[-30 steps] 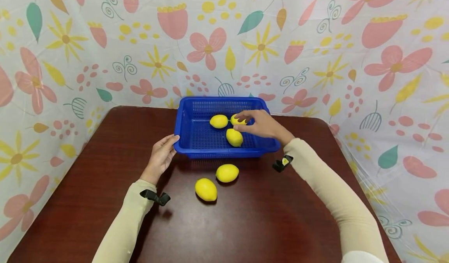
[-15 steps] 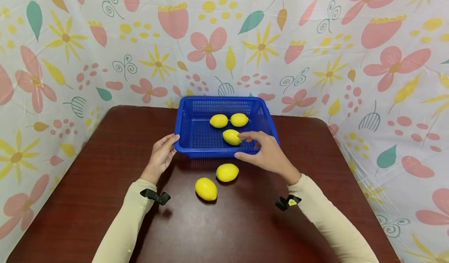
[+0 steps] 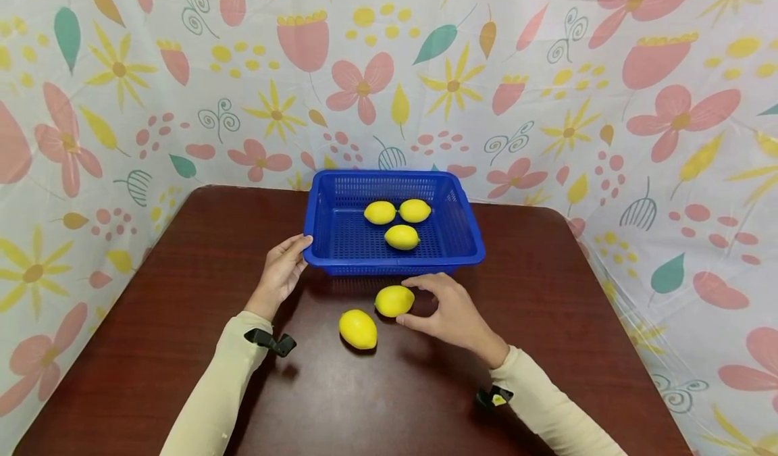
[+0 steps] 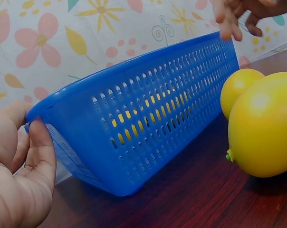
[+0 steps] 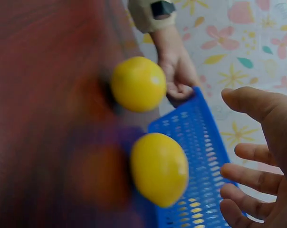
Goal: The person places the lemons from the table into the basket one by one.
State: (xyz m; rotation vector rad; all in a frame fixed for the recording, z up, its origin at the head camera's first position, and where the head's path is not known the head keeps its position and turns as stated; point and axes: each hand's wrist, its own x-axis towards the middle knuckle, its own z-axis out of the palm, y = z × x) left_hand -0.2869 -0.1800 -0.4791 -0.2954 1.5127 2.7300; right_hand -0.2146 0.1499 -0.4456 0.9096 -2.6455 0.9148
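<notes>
A blue plastic basket (image 3: 389, 263) stands towards the back of the table, with three lemons inside, the nearest lemon (image 3: 402, 238) lying in front of the other two. At the basket's left front corner my left hand (image 3: 281, 273) pinches the rim (image 4: 43, 105) between thumb and fingers. Two more lemons lie on the table before the basket: one lemon (image 3: 394, 301) close to its front wall, the other lemon (image 3: 358, 329) nearer and further left. My right hand (image 3: 452, 314), fingers spread and holding nothing, hovers beside the lemon close to the basket; the right wrist view shows a gap.
The dark brown wooden table (image 3: 243, 402) carries the basket and loose lemons. A flower-printed curtain (image 3: 389, 71) rises behind the table and along both sides. Each sleeve bears a black wrist strap, such as the left strap (image 3: 270, 341).
My right hand has drawn back out of the basket and come down in front of it, beside a table lemon. The front lemon in the basket has turned slightly. My left hand stays on the rim.
</notes>
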